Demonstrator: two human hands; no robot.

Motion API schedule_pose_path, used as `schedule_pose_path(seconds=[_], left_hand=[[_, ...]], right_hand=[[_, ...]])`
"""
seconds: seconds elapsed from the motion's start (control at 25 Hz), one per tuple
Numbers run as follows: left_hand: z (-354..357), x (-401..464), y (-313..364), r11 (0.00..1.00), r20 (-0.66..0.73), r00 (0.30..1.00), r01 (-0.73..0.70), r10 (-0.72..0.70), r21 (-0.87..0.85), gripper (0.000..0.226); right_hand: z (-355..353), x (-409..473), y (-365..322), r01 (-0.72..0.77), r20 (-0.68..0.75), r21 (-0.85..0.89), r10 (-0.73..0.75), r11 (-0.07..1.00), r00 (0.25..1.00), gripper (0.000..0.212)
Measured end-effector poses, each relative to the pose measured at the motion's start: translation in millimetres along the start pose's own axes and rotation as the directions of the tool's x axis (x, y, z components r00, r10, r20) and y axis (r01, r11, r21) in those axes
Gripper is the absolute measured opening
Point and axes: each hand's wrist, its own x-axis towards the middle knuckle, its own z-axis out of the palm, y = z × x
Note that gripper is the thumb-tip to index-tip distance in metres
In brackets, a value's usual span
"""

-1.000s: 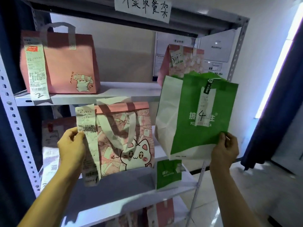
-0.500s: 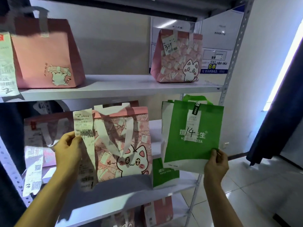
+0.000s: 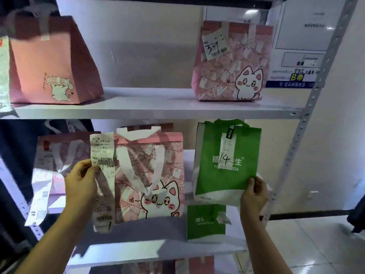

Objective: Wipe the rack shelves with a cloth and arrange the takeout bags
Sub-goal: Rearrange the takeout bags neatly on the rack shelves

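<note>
1. The left hand point(image 3: 82, 186) is closed around the edge of a pink cat-print bag point(image 3: 150, 175) at centre frame, by its hanging receipt point(image 3: 102, 175).
2. The right hand point(image 3: 253, 194) pinches the lower corner of a green bag point(image 3: 227, 161), centre right.
3. Risk: held only by a corner, the green bag could tip and slip off; the receipt might tear.
4. A grey metal rack shelf point(image 3: 158, 110) crosses the frame; tiled floor point(image 3: 316, 244) lies lower right.
</note>
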Motion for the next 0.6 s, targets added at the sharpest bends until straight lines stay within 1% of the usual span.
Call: schedule_pose_path(seconds=[0.16, 0.28, 0.44, 0.6], left_hand=[[1.9, -12.4, -3.1, 1.000, -0.070, 0.997, 0.023, -0.022, 0.005, 0.023], [5.2, -20.9, 2.0, 1.000, -0.092, 0.996, 0.011, -0.009, 0.023, 0.021], [12.9, -28.9, 10.1, 0.999, -0.099, 0.995, -0.019, 0.022, 0.030, 0.024], [25.2, -30.9, 9.7, 1.000, -0.104, 0.995, 0.002, 0.001, 0.029, 0.022]], right_hand=[[27.7, 18.1, 13.4, -0.007, 0.086, -0.024, 0.009, 1.000, 0.996, 0.012], [39.5, 26.6, 23.5, -0.021, 0.131, -0.105, 0.034, 0.994, 0.991, 0.015], [35.3, 34.8, 38.0, -0.052, 0.171, -0.216, 0.090, 0.975, 0.981, 0.019], [25.8, 38.1, 36.2, -0.094, 0.205, -0.201, 0.135, 0.975, 0.969, 0.024]])
